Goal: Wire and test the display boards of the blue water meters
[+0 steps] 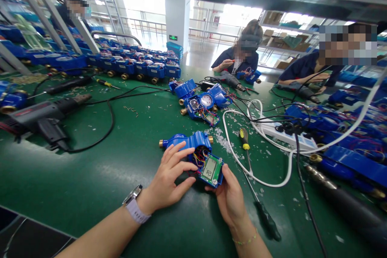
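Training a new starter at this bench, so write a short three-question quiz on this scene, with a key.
1. Which wrist wears the wristwatch, left or right?
2. True or false: the right hand is holding the yellow-handled screwdriver.
3. What runs between the green circuit board and the blue water meter?

Key:
1. Left.
2. False: it lies on the green mat.
3. Coloured wires.
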The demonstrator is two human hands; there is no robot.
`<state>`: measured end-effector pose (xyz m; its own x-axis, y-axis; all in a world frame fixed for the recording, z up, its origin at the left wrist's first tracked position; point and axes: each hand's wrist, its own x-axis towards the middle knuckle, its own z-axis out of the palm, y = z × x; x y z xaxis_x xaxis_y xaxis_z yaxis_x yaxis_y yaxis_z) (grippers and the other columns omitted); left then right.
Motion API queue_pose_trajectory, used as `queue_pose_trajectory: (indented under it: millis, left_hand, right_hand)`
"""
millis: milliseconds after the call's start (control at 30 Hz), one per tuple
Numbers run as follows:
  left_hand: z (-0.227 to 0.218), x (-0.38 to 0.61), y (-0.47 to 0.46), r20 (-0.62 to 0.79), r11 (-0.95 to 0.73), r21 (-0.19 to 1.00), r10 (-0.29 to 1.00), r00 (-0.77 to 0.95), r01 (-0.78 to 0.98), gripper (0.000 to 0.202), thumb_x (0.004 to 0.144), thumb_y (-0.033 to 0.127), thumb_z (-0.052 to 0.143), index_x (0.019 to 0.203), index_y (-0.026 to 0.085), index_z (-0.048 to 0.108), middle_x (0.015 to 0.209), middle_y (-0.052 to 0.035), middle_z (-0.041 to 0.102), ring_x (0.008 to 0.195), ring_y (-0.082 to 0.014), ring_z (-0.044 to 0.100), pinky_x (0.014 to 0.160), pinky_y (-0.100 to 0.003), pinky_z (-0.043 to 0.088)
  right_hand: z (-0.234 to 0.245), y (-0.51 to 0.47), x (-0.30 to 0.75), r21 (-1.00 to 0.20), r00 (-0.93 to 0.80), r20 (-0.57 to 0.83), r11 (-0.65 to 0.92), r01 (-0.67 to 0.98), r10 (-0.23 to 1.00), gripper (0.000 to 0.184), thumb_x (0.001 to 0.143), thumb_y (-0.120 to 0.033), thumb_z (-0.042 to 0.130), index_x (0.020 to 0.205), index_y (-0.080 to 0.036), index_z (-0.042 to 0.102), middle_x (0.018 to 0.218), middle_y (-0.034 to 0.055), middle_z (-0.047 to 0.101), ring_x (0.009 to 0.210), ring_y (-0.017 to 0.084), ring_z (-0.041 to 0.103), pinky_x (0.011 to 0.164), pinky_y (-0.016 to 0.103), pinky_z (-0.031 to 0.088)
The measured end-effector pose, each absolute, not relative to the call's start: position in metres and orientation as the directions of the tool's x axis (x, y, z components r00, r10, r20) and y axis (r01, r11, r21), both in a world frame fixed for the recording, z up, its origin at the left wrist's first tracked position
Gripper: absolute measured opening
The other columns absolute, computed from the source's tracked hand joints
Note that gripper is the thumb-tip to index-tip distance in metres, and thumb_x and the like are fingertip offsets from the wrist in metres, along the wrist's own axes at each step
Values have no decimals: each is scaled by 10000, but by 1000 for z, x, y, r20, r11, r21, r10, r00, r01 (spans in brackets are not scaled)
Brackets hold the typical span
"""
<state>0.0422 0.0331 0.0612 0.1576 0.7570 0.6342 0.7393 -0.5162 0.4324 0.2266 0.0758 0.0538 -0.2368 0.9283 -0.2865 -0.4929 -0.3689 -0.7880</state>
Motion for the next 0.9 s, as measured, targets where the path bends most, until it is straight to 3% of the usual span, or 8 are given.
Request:
queue_pose_trajectory:
  millis: [433,900]
  left_hand:
    - [63,41,33,584,-520,402,780,226,754,48,854,169,572,862,210,596,1346,-79,558,1394,-294,320,1140,-558,242]
    - [63,43,34,655,-532,360,729,199,767,100,832,117,558,803,211,577,1272,-44,623,1363,-252,390,1177,-492,203]
  right_hand:
    - [49,75,226,-829,-269,-201,-310,-465,942,453,818,-487,723,1174,-216,653,1059,62,703,948,257,656,734,345,572]
    - [44,73,227,-861,-268,-159,-266,-434,950,458,847,-486,698,1219,-228,628,1154,64,679,1031,251,636,818,335,540]
